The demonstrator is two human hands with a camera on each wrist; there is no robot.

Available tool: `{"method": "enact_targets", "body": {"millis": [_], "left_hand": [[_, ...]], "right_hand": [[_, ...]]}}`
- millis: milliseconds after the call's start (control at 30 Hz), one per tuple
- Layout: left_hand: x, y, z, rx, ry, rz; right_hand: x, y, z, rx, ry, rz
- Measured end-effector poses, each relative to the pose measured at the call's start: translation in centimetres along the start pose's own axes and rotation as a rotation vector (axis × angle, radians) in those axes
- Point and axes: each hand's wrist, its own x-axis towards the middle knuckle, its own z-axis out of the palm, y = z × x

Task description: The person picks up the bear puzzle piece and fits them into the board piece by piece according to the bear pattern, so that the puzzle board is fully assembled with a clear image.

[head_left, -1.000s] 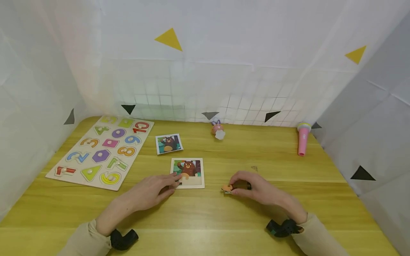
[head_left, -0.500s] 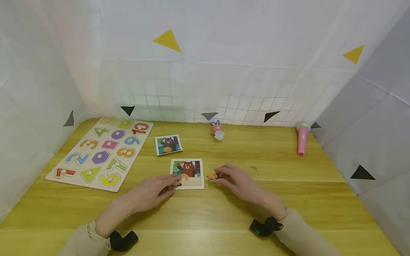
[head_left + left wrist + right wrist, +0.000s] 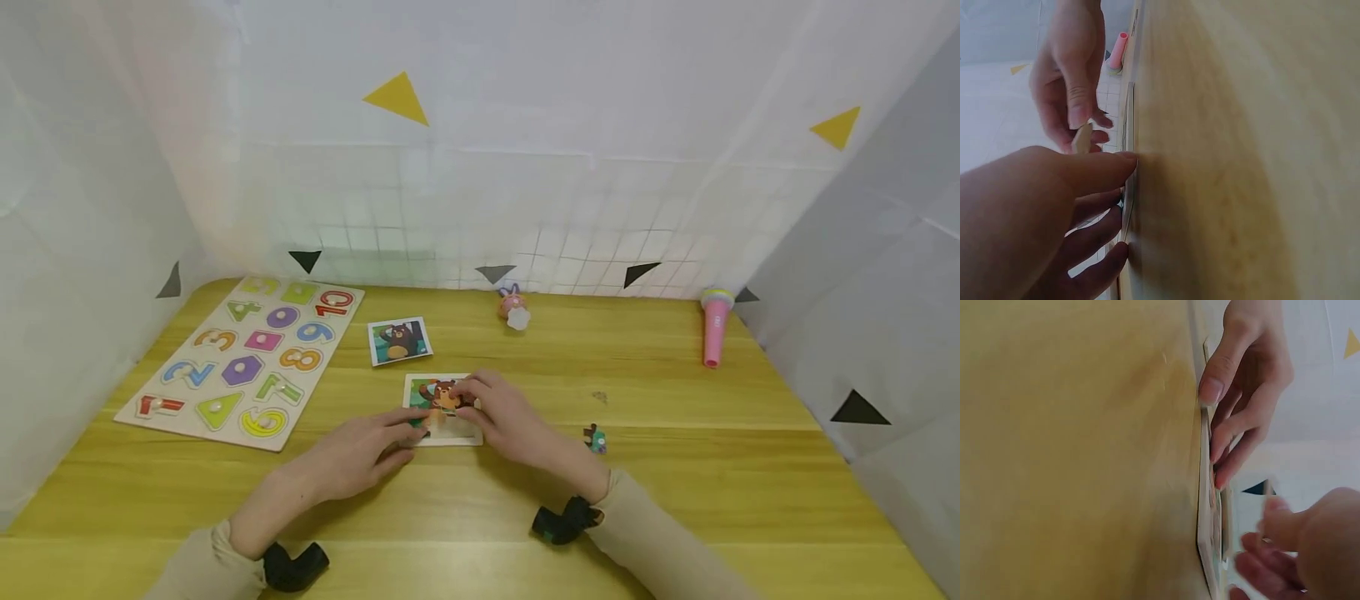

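A small square bear puzzle (image 3: 453, 441) lies on the wooden table, its upper part filled by a bear picture and bare wood showing lower down. My left hand (image 3: 360, 454) rests on its left side with extended fingers, the thumb (image 3: 1107, 172) against the near edge. Over the puzzle, my right hand (image 3: 517, 425) pinches a puzzle piece (image 3: 1082, 139) between thumb and fingers, held just off the board. Part of the puzzle is covered by both hands. To the right, another puzzle piece (image 3: 596, 439), green and brown, lies loose on the table.
A bear picture card (image 3: 400, 341) lies behind the puzzle. At the left is a number-and-shape peg board (image 3: 281, 400). A small pink toy (image 3: 513, 308) stands at the back, and a pink toy microphone (image 3: 712, 333) lies far right. White sheets (image 3: 525, 192) enclose the table.
My right hand has moved left with the puzzle piece, from the table's right side to above the puzzle. The loose green piece has come into view. My left hand has stayed put.
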Motion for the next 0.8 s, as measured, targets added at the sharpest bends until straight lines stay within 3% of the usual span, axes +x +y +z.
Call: {"method": "enact_targets", "body": {"millis": [333, 600, 800], "left_hand": [[-0.1, 0.2, -0.1, -0.032, -0.019, -0.022], [-0.1, 0.3, 0.0, -0.016, -0.026, -0.087], [0.0, 0.3, 0.1, -0.032, -0.032, -0.073]], "right_hand": [[-0.5, 0.5, 0.9, 0.015, -0.063, 0.017], [-0.7, 0.4, 1.5, -0.017, -0.054, -0.002], [-0.9, 0.2, 2.0, -0.032, -0.039, -0.001]]}}
